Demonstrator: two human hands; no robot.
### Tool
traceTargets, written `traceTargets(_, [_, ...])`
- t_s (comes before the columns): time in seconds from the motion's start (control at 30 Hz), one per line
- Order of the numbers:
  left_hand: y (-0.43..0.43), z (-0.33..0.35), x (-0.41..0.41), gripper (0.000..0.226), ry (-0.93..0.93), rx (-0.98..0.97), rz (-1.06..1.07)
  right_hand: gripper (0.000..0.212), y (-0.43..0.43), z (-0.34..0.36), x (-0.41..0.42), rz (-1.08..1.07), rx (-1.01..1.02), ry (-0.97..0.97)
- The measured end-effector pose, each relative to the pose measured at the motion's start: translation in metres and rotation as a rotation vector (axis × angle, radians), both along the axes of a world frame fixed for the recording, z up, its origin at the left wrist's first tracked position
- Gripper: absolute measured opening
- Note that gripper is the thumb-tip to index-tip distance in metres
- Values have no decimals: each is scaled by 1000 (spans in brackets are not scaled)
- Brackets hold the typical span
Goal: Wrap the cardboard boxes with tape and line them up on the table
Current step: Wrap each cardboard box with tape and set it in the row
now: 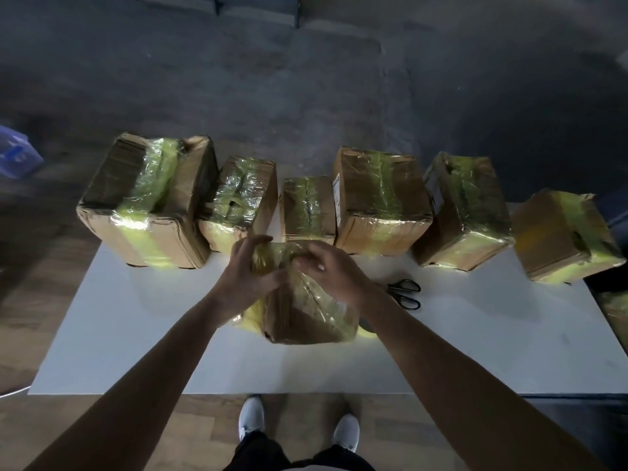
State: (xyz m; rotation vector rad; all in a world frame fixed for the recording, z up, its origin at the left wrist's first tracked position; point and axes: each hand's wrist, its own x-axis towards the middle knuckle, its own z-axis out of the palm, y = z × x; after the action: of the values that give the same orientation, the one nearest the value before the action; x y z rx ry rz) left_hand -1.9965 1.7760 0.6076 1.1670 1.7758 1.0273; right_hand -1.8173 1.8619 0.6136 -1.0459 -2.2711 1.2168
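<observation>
Six taped boxes [380, 202] line the far edge of the table [136, 334] while my left hand [248, 270] grips the seventh box [299, 319] mid-table and my right hand [334, 270] curls onto its tape [317, 295], pinching or pressing I cannot tell, and if the box twists, that tape could wrinkle.

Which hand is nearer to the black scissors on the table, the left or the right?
Right. The right hand sits on the box beside the scissors; the left hand grips the box's other side, farther from them.
</observation>
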Motion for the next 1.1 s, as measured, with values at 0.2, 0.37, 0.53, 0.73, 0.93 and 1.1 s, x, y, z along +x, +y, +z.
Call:
traceTargets(0.2, [-22, -24, -7, 79, -307, 35, 107, 41, -3, -13, -5, 191, 71, -92])
traceTargets(0.37, [-36, -41, -7, 70, -429, -22, 146, 40, 2, -19, -34, 263, 289, -289])
traceTargets(0.53, [-20, -46, -16, 59, -226, -23, 11, 43, -8, -33, -60, 278, 460, -359])
traceTargets(0.73, [-17, -81, -16, 34, 215, -172, 174, 60, -38, -63, -76, 323, 636, -545])
traceTargets(0.93, [-21, -91, -14, 32, 326, -221, 237, 58, -46, -79, -55, 383, 702, -498])
traceTargets(1.1, [-18, -92, -14, 32, 387, -233, 208, 59, -37, -77, -30, 598, 652, -524])
